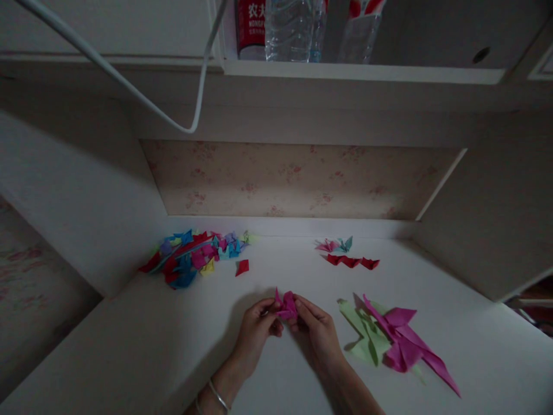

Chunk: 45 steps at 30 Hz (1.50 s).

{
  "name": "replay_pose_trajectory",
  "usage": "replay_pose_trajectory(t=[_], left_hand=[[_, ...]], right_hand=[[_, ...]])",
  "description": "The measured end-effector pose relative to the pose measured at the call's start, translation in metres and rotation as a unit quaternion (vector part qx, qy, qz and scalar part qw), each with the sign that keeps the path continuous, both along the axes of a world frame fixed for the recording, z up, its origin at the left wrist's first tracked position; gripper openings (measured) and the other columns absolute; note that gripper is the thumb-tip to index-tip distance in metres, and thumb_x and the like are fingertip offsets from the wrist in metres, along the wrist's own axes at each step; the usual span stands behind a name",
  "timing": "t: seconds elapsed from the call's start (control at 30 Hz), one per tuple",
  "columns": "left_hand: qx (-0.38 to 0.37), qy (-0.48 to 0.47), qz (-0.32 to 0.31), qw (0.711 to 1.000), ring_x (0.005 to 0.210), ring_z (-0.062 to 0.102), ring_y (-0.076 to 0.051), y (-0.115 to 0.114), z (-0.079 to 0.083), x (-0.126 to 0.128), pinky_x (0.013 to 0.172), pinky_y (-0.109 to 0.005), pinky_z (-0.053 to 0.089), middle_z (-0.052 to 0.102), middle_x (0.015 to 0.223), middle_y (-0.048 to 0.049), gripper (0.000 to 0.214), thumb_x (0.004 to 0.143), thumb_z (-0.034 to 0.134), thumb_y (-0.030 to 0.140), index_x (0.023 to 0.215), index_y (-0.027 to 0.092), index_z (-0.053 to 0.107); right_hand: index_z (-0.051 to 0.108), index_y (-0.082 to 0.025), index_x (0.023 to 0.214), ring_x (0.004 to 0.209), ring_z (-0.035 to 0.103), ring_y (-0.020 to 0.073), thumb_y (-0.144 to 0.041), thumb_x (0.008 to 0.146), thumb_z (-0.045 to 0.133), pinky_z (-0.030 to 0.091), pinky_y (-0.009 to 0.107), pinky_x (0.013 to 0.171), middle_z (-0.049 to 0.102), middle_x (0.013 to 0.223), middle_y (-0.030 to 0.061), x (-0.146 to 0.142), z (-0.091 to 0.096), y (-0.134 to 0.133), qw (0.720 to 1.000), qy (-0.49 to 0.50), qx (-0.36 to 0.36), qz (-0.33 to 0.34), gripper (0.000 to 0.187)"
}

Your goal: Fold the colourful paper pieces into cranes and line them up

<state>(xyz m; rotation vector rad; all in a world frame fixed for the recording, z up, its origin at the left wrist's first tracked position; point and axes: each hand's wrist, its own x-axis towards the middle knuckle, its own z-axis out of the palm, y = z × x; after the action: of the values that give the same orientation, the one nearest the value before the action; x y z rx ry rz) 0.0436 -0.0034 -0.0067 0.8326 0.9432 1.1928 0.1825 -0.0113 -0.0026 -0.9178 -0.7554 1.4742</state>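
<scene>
Inside a pale cabinet nook, we look down on a white tabletop (142, 351) that spreads across the lower part of the view. Above it we see an open shelf (363, 71), and between the two, at the back, a floral panel (302, 180) of cream with pinkish flowers. A white cord (129, 95) loops down at the upper left. On the shelf stand clear plastic bottles (288, 29) beside a red package (251, 26).

At the tabletop's back left we find a heap of folded paper (203, 253) in blue, red, pink, purple and yellow. To the right of the hands, a big magenta folded paper (404, 337) lies partly over a light green folded paper (367, 337).

In the middle, the left hand (254, 328), with a silvery bangle (219, 396) at its wrist, and the right hand (317, 328) pinch opposite sides of a small magenta folded piece (287, 306); we cannot tell whether it touches the tabletop.

Toward the back right, we notice a red zigzag strip (352, 261) just in front of a small pink figure (327, 245) and a teal figure (344, 244). Smallest, near the heap, is a single red piece (242, 267).
</scene>
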Motion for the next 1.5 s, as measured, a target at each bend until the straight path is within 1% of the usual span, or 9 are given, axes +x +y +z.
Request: replay_pose_trajectory(t=[0.17, 0.4, 0.53, 0.63, 0.77, 1.0, 1.17, 1.37, 1.5], left_hand=[[-0.019, -0.057, 0.012, 0.998, 0.050, 0.049, -0.008, 0.001, -0.001, -0.004, 0.048, -0.020, 0.037, 0.060, 0.064, 0.0014, 0.026, 0.068, 0.071, 0.029, 0.089, 0.015, 0.065], [-0.022, -0.121, -0.012, 0.992, 0.050, 0.047, -0.005, 0.004, -0.003, -0.007, 0.050, -0.018, 0.036, 0.057, 0.067, 0.0032, 0.018, 0.068, 0.072, 0.020, 0.084, 0.015, 0.065], [-0.027, -0.143, -0.007, 0.989, 0.053, 0.047, -0.004, 0.005, -0.003, -0.007, 0.052, -0.018, 0.036, 0.059, 0.076, 0.0010, 0.018, 0.068, 0.072, 0.018, 0.085, 0.014, 0.065], [-0.031, -0.153, 0.001, 0.988, 0.055, 0.047, -0.005, 0.005, -0.003, -0.007, 0.053, -0.018, 0.036, 0.060, 0.079, -0.0001, 0.019, 0.070, 0.071, 0.017, 0.087, 0.014, 0.065], [-0.026, -0.166, -0.004, 0.986, 0.056, 0.047, -0.005, 0.007, -0.005, -0.007, 0.053, -0.017, 0.035, 0.059, 0.075, 0.0011, 0.017, 0.069, 0.071, 0.015, 0.085, 0.014, 0.065], [-0.029, -0.178, -0.007, 0.983, 0.058, 0.047, -0.005, 0.007, -0.007, -0.007, 0.053, -0.017, 0.035, 0.058, 0.078, 0.0010, 0.016, 0.070, 0.072, 0.014, 0.085, 0.015, 0.065], [-0.029, -0.176, -0.003, 0.984, 0.059, 0.047, -0.005, 0.007, -0.009, -0.007, 0.053, -0.017, 0.036, 0.059, 0.080, -0.0001, 0.017, 0.071, 0.072, 0.015, 0.087, 0.014, 0.066], [-0.020, -0.174, -0.008, 0.985, 0.064, 0.051, -0.007, 0.006, -0.007, -0.007, 0.055, -0.018, 0.038, 0.059, 0.081, -0.0013, 0.016, 0.072, 0.069, 0.013, 0.087, 0.014, 0.065], [-0.011, -0.177, -0.009, 0.984, 0.068, 0.054, -0.009, 0.005, -0.004, -0.006, 0.058, -0.018, 0.039, 0.059, 0.080, -0.0018, 0.015, 0.072, 0.068, 0.011, 0.086, 0.014, 0.064]], right_hand=[[0.073, -0.014, 0.097, 0.057, 0.054, 0.0124, -0.040, 0.069, 0.076, 0.042, 0.025, 0.055, 0.069, 0.080, 0.0074, -0.001, 0.000, -0.002, 1.000, -0.006, -0.010, -0.014, 0.039], [0.075, -0.016, 0.095, 0.053, 0.054, 0.0115, -0.037, 0.061, 0.082, 0.044, 0.025, 0.054, 0.070, 0.070, 0.0061, -0.003, 0.002, -0.006, 0.999, -0.032, -0.011, -0.040, 0.040], [0.075, -0.017, 0.094, 0.051, 0.052, 0.0106, -0.038, 0.060, 0.082, 0.042, 0.024, 0.051, 0.068, 0.062, 0.0043, -0.003, 0.007, -0.009, 0.999, -0.031, -0.009, -0.030, 0.041], [0.075, -0.016, 0.096, 0.051, 0.052, 0.0105, -0.038, 0.060, 0.082, 0.041, 0.023, 0.051, 0.067, 0.059, 0.0041, -0.004, 0.009, -0.011, 0.999, -0.041, -0.008, -0.019, 0.042], [0.076, -0.017, 0.093, 0.050, 0.051, 0.0097, -0.039, 0.058, 0.083, 0.041, 0.022, 0.050, 0.067, 0.058, 0.0039, -0.004, 0.010, -0.010, 0.999, -0.035, -0.012, -0.021, 0.042], [0.076, -0.019, 0.093, 0.051, 0.053, 0.0094, -0.038, 0.059, 0.082, 0.042, 0.021, 0.052, 0.068, 0.063, 0.0041, -0.003, 0.011, -0.011, 0.999, -0.040, -0.007, -0.013, 0.040], [0.075, -0.019, 0.095, 0.051, 0.052, 0.0094, -0.037, 0.061, 0.082, 0.041, 0.021, 0.051, 0.068, 0.060, 0.0041, -0.002, 0.008, -0.012, 0.999, -0.039, -0.012, -0.010, 0.039], [0.075, -0.018, 0.094, 0.050, 0.053, 0.0101, -0.037, 0.060, 0.082, 0.042, 0.022, 0.051, 0.068, 0.059, 0.0046, -0.002, 0.006, -0.011, 0.999, -0.035, -0.004, -0.011, 0.039], [0.076, -0.019, 0.092, 0.050, 0.053, 0.0093, -0.036, 0.060, 0.082, 0.043, 0.022, 0.052, 0.070, 0.064, 0.0047, -0.002, 0.005, -0.011, 1.000, -0.028, -0.006, -0.011, 0.037]])
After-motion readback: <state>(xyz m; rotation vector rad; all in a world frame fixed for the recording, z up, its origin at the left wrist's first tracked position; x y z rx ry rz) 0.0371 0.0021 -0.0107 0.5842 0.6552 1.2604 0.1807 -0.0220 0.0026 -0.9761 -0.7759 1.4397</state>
